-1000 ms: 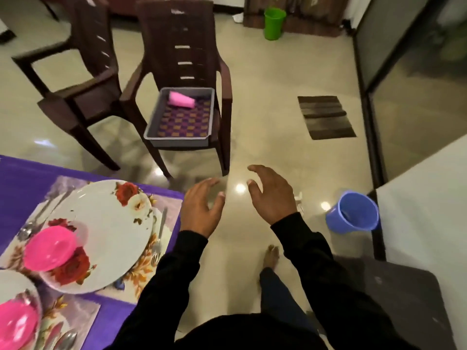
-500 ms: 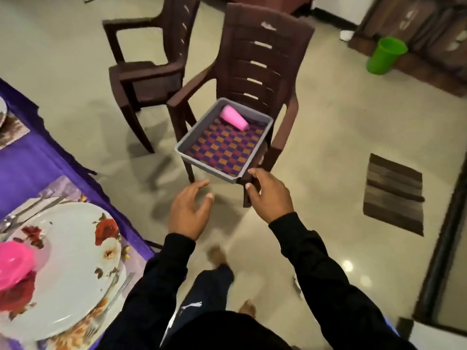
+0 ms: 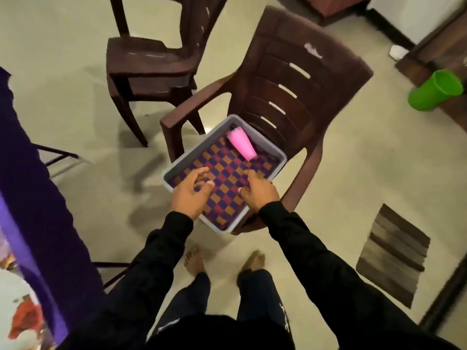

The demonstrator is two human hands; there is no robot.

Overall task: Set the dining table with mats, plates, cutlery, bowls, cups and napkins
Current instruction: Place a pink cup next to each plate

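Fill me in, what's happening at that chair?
A person in black sleeves stands over a brown plastic armchair whose seat carries a grey plastic tray lined with a purple-and-orange checkered mat. The left hand and right hand reach over the tray's near end, fingers loosely spread, gripping nothing. A pink plastic cup lies on its side at the far end, untouched. The purple-clothed dining table is at the left.

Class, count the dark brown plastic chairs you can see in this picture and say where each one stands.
2. One dark brown plastic armchair stands ahead of the person, bearing the grey tray. The other brown plastic chair stands beyond it to the left, partly cropped at the top edge. Others may lie outside the frame.
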